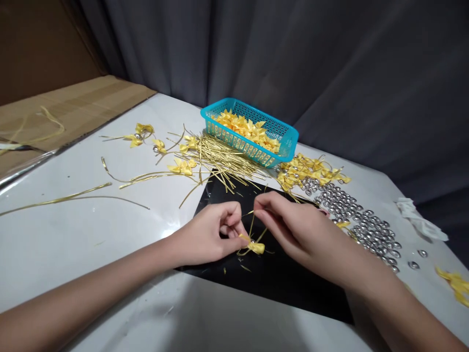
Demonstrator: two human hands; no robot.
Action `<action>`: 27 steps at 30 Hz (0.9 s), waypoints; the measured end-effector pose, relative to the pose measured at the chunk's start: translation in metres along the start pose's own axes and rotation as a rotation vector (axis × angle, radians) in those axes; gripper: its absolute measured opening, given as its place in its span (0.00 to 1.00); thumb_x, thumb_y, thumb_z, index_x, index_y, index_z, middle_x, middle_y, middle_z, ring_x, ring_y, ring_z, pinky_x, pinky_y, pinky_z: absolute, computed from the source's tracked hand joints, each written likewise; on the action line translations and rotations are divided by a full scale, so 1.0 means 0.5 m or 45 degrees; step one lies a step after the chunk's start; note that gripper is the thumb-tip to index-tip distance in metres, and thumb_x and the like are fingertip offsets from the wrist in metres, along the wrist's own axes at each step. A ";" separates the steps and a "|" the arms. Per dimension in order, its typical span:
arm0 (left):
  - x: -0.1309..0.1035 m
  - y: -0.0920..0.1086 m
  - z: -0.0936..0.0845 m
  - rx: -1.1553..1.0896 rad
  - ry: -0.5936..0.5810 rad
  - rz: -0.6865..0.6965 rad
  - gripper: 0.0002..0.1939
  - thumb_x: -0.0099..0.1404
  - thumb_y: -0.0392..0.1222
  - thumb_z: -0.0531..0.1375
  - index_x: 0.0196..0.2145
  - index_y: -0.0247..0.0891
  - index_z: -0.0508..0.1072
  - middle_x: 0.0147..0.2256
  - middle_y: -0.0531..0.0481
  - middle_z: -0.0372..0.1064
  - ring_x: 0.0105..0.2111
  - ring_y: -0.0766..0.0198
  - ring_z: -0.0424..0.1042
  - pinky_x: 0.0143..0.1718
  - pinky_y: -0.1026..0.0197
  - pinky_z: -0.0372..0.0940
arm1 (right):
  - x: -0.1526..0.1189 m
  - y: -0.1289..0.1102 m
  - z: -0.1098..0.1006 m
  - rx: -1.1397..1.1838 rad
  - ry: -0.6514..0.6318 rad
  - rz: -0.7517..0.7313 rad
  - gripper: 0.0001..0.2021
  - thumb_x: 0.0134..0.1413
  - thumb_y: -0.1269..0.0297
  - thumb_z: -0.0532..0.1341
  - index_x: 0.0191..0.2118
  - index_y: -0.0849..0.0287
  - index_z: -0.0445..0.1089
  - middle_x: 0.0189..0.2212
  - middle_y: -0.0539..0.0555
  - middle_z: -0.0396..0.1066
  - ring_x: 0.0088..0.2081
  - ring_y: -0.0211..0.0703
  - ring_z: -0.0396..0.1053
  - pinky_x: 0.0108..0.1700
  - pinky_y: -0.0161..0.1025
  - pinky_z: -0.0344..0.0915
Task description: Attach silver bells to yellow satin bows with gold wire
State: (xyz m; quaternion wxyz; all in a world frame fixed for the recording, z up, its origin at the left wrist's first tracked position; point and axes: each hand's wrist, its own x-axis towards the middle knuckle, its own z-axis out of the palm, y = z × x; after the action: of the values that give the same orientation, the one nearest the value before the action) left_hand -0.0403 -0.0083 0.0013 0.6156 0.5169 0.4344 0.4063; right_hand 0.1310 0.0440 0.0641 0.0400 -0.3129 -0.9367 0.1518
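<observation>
Over the black mat (293, 288), my left hand (216, 232) pinches a small yellow ribbon bow (256, 248) between thumb and fingertip. Gold twist ties stick out from the bow, and a small silver bead seems to sit at its middle, partly hidden. To the right, my right hand (293, 225) is closed, thumb and index finger pinching the end of a thin gold twist tie (252, 224) that runs up from the bow. Tiny yellow and gold scraps lie on the mat around the hands.
Behind the mat, a teal basket (289, 157) holds many yellow bows beside a pile of gold twist ties (223, 156). Silver beads (373, 230) and finished-looking bows (311, 171) spread at the right. Loose ties and bows lie left; cardboard (91, 100) and a dark curtain (256, 49) border the table.
</observation>
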 end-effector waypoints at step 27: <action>0.017 -0.001 -0.026 -0.538 0.309 -0.034 0.21 0.48 0.33 0.67 0.19 0.38 0.53 0.22 0.56 0.69 0.23 0.72 0.65 0.29 0.68 0.56 | -0.008 -0.026 0.024 -0.032 -0.355 -0.081 0.09 0.60 0.71 0.45 0.35 0.61 0.60 0.18 0.47 0.61 0.16 0.33 0.53 0.21 0.31 0.44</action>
State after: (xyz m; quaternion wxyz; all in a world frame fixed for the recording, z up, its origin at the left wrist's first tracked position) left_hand -0.0502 0.0034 -0.0015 0.6587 0.3184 0.4172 0.5392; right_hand 0.1248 0.0288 0.0564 -0.0897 -0.2594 -0.9444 0.1808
